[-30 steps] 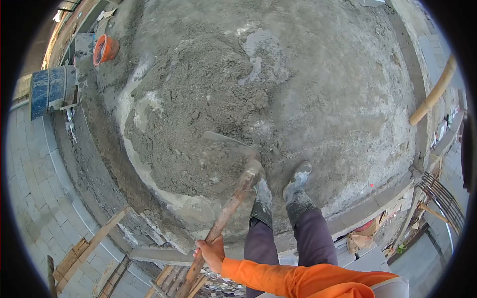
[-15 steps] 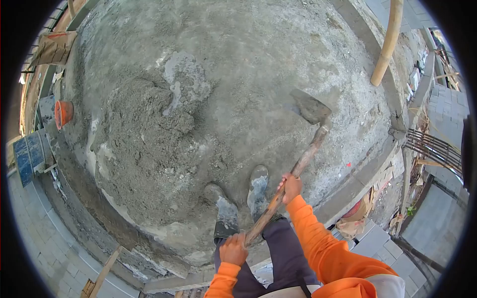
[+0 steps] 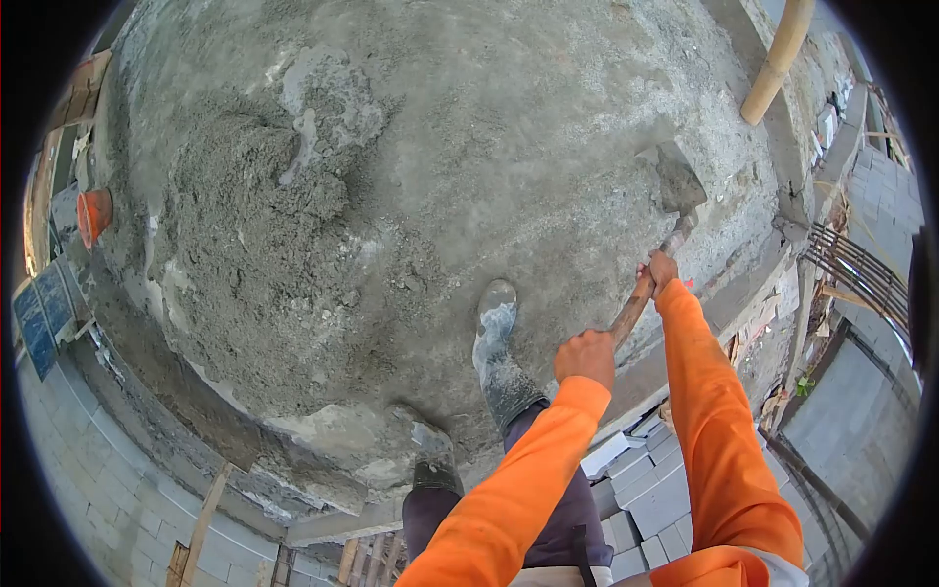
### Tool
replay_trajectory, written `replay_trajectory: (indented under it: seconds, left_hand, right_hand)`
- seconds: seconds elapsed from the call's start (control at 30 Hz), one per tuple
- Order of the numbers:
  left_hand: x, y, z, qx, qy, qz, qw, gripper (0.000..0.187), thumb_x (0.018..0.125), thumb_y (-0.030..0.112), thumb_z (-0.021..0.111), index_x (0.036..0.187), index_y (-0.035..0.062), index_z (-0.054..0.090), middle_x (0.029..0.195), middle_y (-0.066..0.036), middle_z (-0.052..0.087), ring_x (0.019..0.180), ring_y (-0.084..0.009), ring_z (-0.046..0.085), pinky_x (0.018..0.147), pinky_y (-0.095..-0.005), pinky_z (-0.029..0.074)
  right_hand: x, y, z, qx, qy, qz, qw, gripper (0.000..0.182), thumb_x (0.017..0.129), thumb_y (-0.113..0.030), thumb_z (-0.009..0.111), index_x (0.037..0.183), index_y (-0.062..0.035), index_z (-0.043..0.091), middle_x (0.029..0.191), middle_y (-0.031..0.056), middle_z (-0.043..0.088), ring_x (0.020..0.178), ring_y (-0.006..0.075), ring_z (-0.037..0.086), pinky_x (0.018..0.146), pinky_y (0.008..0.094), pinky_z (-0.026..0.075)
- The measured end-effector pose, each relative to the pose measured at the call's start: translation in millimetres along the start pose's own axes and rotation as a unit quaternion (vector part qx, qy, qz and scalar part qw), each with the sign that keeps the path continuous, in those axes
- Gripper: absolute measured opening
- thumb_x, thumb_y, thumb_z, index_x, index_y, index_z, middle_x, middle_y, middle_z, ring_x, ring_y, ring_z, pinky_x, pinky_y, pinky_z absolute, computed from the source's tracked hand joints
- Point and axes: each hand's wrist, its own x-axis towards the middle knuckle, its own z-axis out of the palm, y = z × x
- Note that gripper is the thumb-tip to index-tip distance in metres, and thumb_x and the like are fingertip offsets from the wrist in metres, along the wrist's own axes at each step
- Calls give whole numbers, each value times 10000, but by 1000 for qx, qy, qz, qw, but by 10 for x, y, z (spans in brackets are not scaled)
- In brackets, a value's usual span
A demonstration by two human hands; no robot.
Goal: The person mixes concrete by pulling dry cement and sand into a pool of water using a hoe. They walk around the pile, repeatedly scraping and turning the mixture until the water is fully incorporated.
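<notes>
the hoe sits at your right, blade resting on the gray slab near its edge. your left hand is closed around the handle's lower end; your right hand grips it just below the blade. the mortar pile lies well apart, left of your boots.

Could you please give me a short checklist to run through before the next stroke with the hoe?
1. Left hand gripped on the hoe handle: ok.
2. Right hand gripped higher up, nearer the blade: ok.
3. Hoe blade away from both boots: ok.
4. Bamboo pole clear of the blade: ok, apart.
5. Footing on the wet mortar pile: cannot tell.
</notes>
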Motion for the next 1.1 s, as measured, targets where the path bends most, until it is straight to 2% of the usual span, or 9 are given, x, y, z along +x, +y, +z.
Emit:
replay_trajectory:
  seconds: [0.27, 0.33, 0.4, 0.47, 0.53, 0.67, 0.7, 0.87, 1.1]
  left_hand:
    - [-1708, -1641, 41, 1, 18, -100, 995, 213, 741, 119, 628, 946, 75, 665, 891, -143, 684, 824, -331, 683, 747, -419, 541]
    - [-2165, -2186, -22, 7, 18, -116, 993, 226, 732, 128, 634, 952, 88, 667, 896, -146, 683, 832, -336, 679, 761, -422, 536]
    - [-2672, -2758, -48, 2, 17, -139, 990, 238, 722, 137, 640, 956, 102, 669, 898, -150, 681, 838, -342, 675, 770, -423, 531]
    - [-3177, -3318, -194, 23, -13, -147, 989, 199, 744, 148, 649, 933, 86, 664, 940, -133, 678, 849, -311, 684, 761, -400, 542]
    - [-3668, -4002, -312, 45, 24, -163, 985, 154, 745, 148, 652, 887, 98, 679, 900, -122, 683, 818, -299, 687, 720, -382, 548]
    - [-4295, -4837, -759, 94, 168, -127, 973, 79, 742, 145, 653, 797, 117, 702, 799, -92, 687, 754, -269, 690, 602, -352, 543]
    - [-4327, -4838, -905, 127, 188, -115, 967, 73, 756, 139, 636, 762, 133, 708, 723, -49, 676, 699, -237, 684, 518, -340, 515]
    - [-5144, -4581, -1319, 218, 218, -118, 944, 57, 741, 124, 622, 695, 116, 655, 657, -30, 613, 671, -182, 630, 531, -321, 497]
    - [-7236, -5302, -1574, 193, 258, -152, 934, 43, 711, 102, 609, 754, 101, 612, 710, -25, 567, 719, -207, 591, 548, -342, 491]
  right_hand:
    - [-1267, 1691, 983, -79, -32, 6, 996, 222, 882, -122, 422, 1018, 40, 489, 671, 146, 530, 506, 235, 521, 441, 385, 482]
    - [-1189, 2402, 1160, -57, -111, 42, 991, 205, 885, -116, 440, 999, 39, 511, 647, 149, 538, 489, 243, 536, 430, 398, 487]
    - [-1768, 2862, 1572, -136, -57, 53, 988, 189, 885, -105, 451, 983, 38, 527, 661, 161, 565, 497, 265, 564, 434, 409, 498]
    - [-2072, 3543, 1932, -146, -85, 46, 985, 189, 882, -91, 448, 990, 38, 534, 671, 173, 584, 499, 279, 581, 439, 420, 504]
    - [-3142, 3855, 2430, -163, -35, 75, 983, 193, 879, -97, 443, 997, 38, 516, 676, 156, 576, 514, 269, 579, 450, 408, 504]
    - [-4059, 4632, 3151, -28, -131, 82, 988, 103, 872, -94, 433, 924, -12, 468, 651, 87, 506, 518, 206, 514, 464, 335, 486]
    - [-4052, 4730, 3157, 7, -158, 99, 982, 75, 868, -93, 435, 905, -31, 454, 645, 68, 484, 517, 189, 491, 467, 319, 478]
    - [-4508, 5009, 2922, 55, -281, 211, 934, 81, 850, -67, 490, 817, -94, 421, 636, 13, 429, 534, 131, 444, 490, 291, 463]
    - [-6932, 5710, 2938, 43, -341, 162, 925, 104, 834, -2, 547, 806, -55, 462, 653, 29, 460, 577, 141, 485, 579, 303, 474]
